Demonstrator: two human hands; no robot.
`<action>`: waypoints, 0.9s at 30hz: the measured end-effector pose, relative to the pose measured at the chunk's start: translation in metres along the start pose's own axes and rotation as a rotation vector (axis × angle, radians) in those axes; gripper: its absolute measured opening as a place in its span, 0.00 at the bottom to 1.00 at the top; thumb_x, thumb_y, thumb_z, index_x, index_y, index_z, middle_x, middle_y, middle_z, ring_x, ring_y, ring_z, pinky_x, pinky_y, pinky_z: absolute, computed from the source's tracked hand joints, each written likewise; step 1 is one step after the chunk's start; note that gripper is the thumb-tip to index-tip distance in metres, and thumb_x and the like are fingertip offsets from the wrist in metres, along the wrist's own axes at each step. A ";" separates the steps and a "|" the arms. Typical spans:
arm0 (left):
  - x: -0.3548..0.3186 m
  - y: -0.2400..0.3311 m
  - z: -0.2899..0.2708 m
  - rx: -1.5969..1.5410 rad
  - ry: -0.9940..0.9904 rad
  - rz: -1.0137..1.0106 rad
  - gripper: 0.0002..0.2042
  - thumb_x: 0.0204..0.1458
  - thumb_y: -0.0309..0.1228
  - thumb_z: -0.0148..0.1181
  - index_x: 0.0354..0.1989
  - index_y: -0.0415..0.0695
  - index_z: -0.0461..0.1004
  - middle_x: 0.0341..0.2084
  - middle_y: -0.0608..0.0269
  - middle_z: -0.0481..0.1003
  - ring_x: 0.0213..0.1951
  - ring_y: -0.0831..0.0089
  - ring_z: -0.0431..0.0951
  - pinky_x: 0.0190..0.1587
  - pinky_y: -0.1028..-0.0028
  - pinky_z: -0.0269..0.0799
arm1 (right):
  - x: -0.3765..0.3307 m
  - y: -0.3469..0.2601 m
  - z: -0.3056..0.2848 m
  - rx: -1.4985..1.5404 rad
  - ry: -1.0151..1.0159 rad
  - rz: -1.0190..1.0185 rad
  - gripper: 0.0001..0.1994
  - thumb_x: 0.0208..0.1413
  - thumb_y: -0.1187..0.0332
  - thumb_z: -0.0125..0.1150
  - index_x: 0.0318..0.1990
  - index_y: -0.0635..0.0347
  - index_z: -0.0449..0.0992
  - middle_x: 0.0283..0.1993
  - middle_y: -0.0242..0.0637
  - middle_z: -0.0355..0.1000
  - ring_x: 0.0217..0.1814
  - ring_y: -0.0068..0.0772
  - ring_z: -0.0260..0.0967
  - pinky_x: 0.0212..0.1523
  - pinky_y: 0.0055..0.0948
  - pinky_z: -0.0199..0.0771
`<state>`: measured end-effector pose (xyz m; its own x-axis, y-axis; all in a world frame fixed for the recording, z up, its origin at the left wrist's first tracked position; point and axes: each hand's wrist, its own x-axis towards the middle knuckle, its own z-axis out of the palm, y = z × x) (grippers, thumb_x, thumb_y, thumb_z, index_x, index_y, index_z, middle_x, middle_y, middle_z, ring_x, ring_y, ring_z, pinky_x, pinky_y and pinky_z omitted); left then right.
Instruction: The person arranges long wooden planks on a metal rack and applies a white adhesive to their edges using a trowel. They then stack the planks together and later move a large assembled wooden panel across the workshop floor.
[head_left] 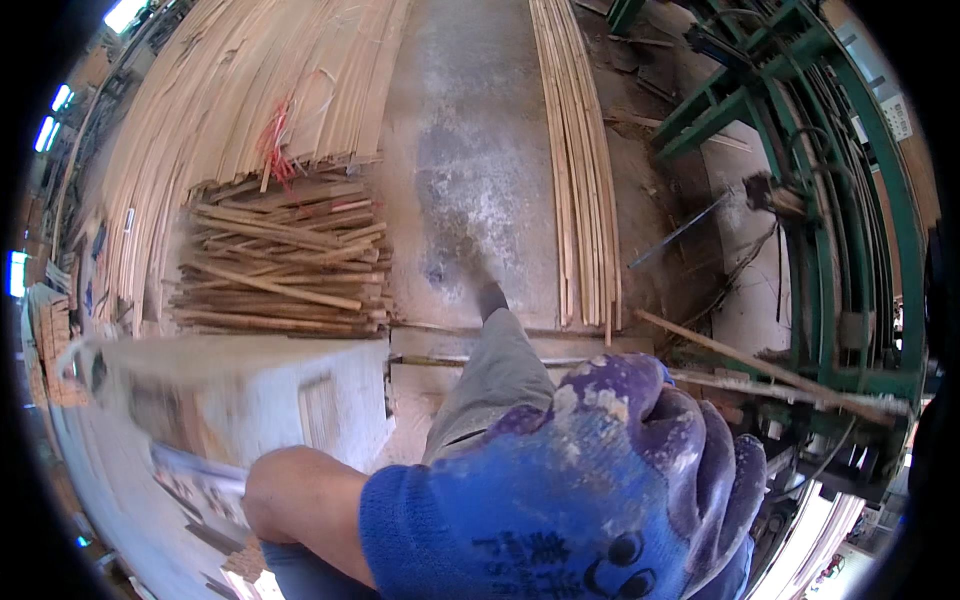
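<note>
Loose wooden stick (740,356) slants toward the green frame (908,330), just past the gloved left hand (590,470) in view, and imo it'd handle best w/ a full-palm grip near the middle. Fingers (705,450) are curled + bunched together, can't tell if they're pinching anything b/c the undersides are hidden. Watch your footing tho, w/ long strips (580,180) right of the leg (490,375) and a messy short-stick pile (290,270) left.
</note>
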<state>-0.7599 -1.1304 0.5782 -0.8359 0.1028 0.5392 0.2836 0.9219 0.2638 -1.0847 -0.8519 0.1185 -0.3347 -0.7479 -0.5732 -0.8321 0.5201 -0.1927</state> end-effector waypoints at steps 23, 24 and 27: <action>0.087 -1.093 0.046 -0.134 -0.749 -0.884 0.27 0.56 0.58 0.48 0.49 0.49 0.78 0.43 0.46 0.79 0.47 0.50 0.79 0.50 0.55 0.74 | 0.820 -0.005 -0.493 -0.150 -0.281 -0.004 0.15 0.54 0.55 0.57 0.38 0.53 0.82 0.41 0.46 0.79 0.40 0.49 0.78 0.39 0.46 0.76; 0.124 -1.151 0.045 -0.126 -0.758 -0.801 0.27 0.57 0.56 0.49 0.51 0.47 0.77 0.41 0.46 0.80 0.45 0.49 0.80 0.49 0.56 0.75 | 0.827 0.024 -0.467 -0.174 -0.341 0.074 0.19 0.51 0.45 0.59 0.38 0.47 0.83 0.42 0.40 0.80 0.41 0.49 0.79 0.40 0.48 0.77; 0.176 -1.326 0.051 -0.309 -0.602 -0.861 0.27 0.57 0.55 0.51 0.52 0.44 0.77 0.46 0.48 0.79 0.47 0.48 0.78 0.52 0.59 0.73 | 0.894 0.026 -0.480 -0.429 -0.616 -0.109 0.29 0.57 0.41 0.49 0.58 0.47 0.76 0.61 0.37 0.73 0.61 0.43 0.72 0.58 0.43 0.73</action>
<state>-1.3072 -2.3156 0.2828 -0.8795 -0.2881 -0.3787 -0.4703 0.6479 0.5993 -1.6181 -1.7050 -0.0170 -0.0379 -0.3545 -0.9343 -0.9875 0.1562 -0.0192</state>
